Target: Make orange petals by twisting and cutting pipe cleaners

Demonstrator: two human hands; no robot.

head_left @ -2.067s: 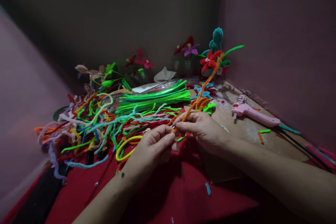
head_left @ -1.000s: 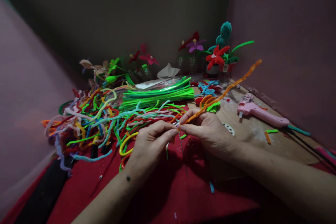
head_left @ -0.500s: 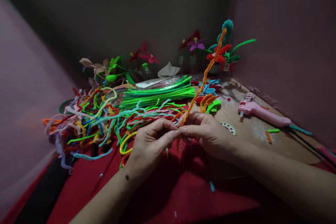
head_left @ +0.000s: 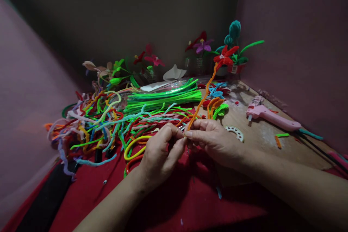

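An orange pipe cleaner (head_left: pixel 206 96) rises at a slant from between my fingertips, its upper end in front of a red flower. My right hand (head_left: pixel 216 140) pinches it low down with thumb and forefinger. Closed and curled, my left hand (head_left: pixel 160 154) meets the right fingertips at the lower end of the pipe cleaner; that end is hidden in the fingers. Behind my left hand lie scissors with yellow and red handles (head_left: pixel 130 148), partly covered by the hand.
Tangled coloured pipe cleaners (head_left: pixel 108 116) spread to the left, beside a green bundle (head_left: pixel 165 98). A pink glue gun (head_left: pixel 274 117) rests on a brown board (head_left: pixel 252 145) at right. Pipe-cleaner flowers (head_left: pixel 202 46) stand at the back. The tablecloth (head_left: pixel 108 199) is red.
The orange pipe cleaner's upper end has dropped and shifted left, so less of it shows above my hands. My left hand has turned slightly, its fingers curling more. The right hand has barely moved.
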